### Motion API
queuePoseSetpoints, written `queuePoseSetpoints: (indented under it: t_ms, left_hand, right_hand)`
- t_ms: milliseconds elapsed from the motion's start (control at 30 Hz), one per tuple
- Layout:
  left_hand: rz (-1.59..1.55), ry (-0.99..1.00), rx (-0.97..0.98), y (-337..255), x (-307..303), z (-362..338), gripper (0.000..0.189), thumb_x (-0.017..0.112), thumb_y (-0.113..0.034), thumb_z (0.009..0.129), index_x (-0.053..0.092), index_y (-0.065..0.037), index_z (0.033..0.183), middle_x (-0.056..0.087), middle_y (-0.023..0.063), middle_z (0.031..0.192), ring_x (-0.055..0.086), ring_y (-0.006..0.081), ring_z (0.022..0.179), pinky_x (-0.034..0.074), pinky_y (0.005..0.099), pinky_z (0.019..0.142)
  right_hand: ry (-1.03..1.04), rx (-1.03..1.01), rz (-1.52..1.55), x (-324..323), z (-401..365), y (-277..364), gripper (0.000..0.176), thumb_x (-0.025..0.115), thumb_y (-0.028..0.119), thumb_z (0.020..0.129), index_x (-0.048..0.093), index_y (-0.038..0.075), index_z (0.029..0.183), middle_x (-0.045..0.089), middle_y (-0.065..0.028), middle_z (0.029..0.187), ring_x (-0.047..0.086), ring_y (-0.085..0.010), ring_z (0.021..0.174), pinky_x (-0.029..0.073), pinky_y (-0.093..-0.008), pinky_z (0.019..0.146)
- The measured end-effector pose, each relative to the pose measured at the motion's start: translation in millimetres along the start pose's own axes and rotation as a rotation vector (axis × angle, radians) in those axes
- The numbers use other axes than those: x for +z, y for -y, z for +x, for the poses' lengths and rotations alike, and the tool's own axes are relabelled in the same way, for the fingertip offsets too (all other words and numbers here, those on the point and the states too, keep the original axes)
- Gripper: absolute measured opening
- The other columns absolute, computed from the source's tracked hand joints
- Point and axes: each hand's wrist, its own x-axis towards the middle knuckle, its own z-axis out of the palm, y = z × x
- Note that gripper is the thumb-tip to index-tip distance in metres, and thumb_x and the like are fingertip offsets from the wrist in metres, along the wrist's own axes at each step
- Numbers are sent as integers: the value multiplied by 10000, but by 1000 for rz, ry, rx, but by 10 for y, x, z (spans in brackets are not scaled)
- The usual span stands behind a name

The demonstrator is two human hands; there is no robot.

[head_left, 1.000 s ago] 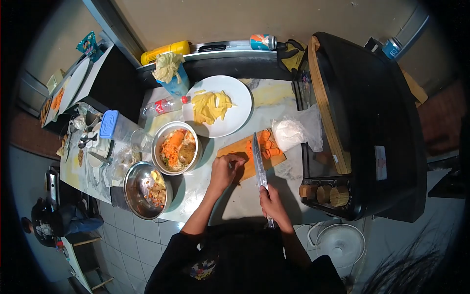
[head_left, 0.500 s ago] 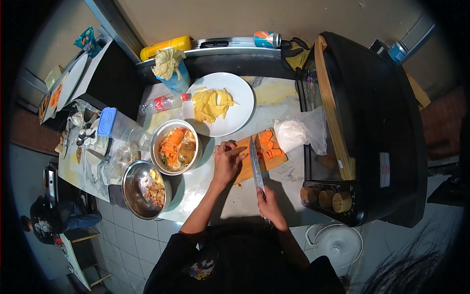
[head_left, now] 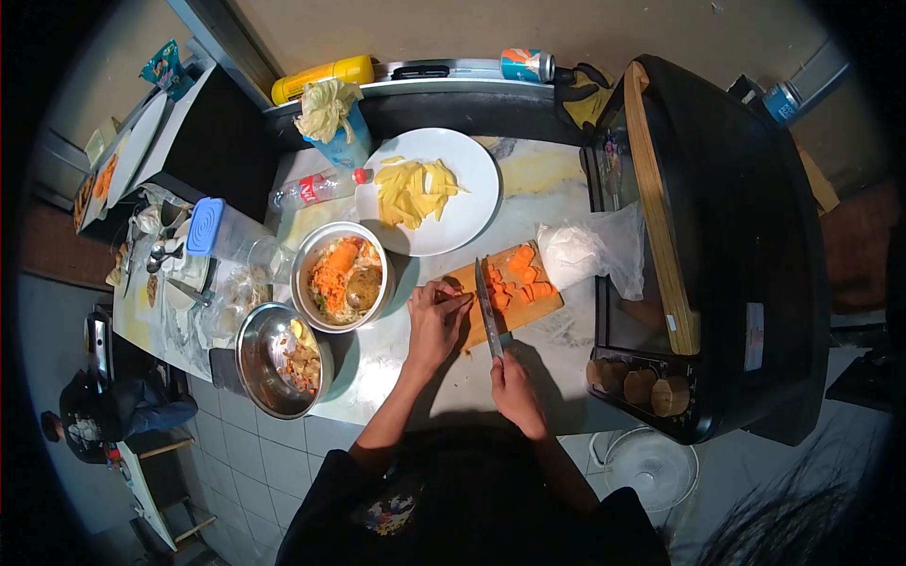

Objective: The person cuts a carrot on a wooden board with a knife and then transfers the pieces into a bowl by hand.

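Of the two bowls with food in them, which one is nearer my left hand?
The white bowl, with orange shreds inside, is nearer your left hand; the shiny metal bowl sits farther off.

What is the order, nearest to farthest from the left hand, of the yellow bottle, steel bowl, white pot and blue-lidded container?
From the left hand, in the head view:
1. White pot, just left.
2. Steel bowl, farther left.
3. Blue-lidded container, left, beyond the bowl.
4. Yellow bottle, on the back ledge.
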Motion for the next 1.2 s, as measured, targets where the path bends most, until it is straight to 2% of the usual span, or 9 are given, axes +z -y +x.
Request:
queuePoseSetpoints:
  t_ms: [267,367,433,667,967,1133,1200]
  left_hand:
    - [12,-15,48,34,156,-90,159,724,-75,755,753,-102,908,568,69,1014,481,262,937,368,383,810]
    - [-3,-14,31,48,165,-83,166,724,-69,750,751,-98,911,571,72,1011,480,266,939,371,387,815]
    - [41,-3,43,50,146,-72,197,726,-75,760,746,-125,950,545,49,1039,476,236,913,384,373,824]
    - [46,15,42,34,114,-95,218,715,-82,765,744,-134,975,537,62,1038,465,245,932,375,379,845]
    - [73,39,32,-41,83,-109,241,706,-68,760,733,-117,994,525,70,1065,460,256,973,367,392,849]
    - [58,30,14,-68,109,-144,221,687,-86,796,718,-99,1014,528,72,1064,454,265,995,364,395,855]
    - [28,8,16,-73,106,-129,213,688,-87,792,718,-82,1002,533,86,1036,457,275,963,359,394,834]
  right_hand:
    - [-51,-6,-56,29,31,18,208,446,180,952,505,-19,952,590,-296,862,556,-495,846,428,-556,714]
    - [5,69,-71,-20,42,121,221,439,187,955,517,-18,981,595,-293,863,562,-488,850,429,-565,721]
    - [-34,26,-122,-3,42,152,171,465,144,941,512,-20,955,595,-280,842,554,-490,794,425,-547,690]
    - [-33,40,-159,51,114,131,205,457,160,947,519,-27,1006,600,-279,819,555,-494,788,431,-566,703]
    - [-54,53,-228,96,158,93,238,444,175,954,520,-31,1045,600,-290,823,561,-488,779,437,-567,707]
    - [-42,77,-218,46,163,158,249,446,181,956,523,-31,1060,602,-290,833,562,-488,798,435,-567,706]
    - [-37,100,-207,3,157,231,249,447,181,956,525,-32,1059,603,-288,829,563,-487,794,436,-566,704]
